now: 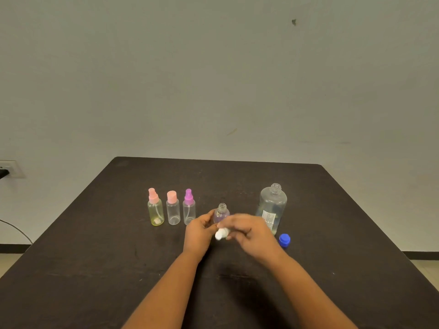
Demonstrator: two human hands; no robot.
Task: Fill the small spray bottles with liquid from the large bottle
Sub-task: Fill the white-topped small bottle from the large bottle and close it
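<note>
While the left hand (200, 230) grips the open small bottle (221, 213) mid-surface (107, 245), the right hand (249, 231) pinches the white spray top (222, 233). Large bottle (272, 205) stands uncapped just to the right, blue cap (284, 240) beside it. Can't tell if the open one is filled. Three capped small bottles (173, 211) in a row at left look empty, so most of the job likely remains.

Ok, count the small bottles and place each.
4. Three capped in a row on the left: yellowish bottle, clear bottle, purple-topped bottle. The uncapped bottle is in the left hand.
</note>
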